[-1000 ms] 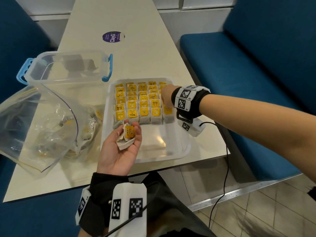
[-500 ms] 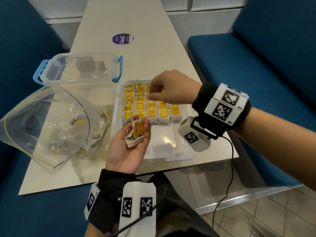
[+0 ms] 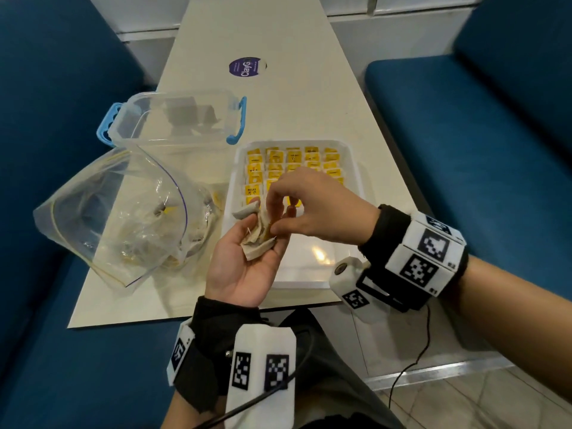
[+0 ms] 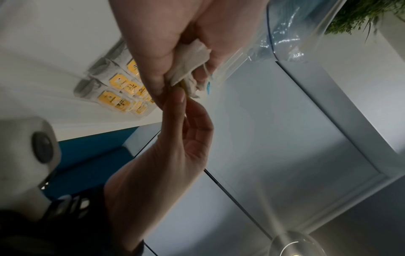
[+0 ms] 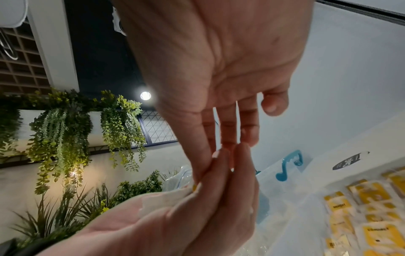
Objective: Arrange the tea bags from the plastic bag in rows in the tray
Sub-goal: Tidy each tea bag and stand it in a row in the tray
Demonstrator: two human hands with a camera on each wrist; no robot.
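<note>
My left hand (image 3: 243, 260) is palm up over the near left corner of the white tray (image 3: 306, 266), cupping a few crumpled tea bags (image 3: 257, 243). My right hand (image 3: 273, 227) reaches over from the right; its thumb and forefinger pinch one tea bag by its yellow tag. The left wrist view shows that pinch (image 4: 181, 98) just below the tea bags in the left palm (image 4: 192, 58). Several rows of yellow-tagged tea bags (image 3: 294, 159) fill the far half of the tray. The plastic bag (image 3: 123, 212), with tea bags left inside, lies open to the left.
A clear box with blue handles (image 3: 176, 119) stands behind the plastic bag. A purple sticker (image 3: 246, 67) sits on the far table. Blue benches flank the table on both sides. The tray's near half is bare.
My right hand left the rows at the tray's right side, came back to the left palm and took hold of a tea bag there. The left hand stayed over the tray's near corner.
</note>
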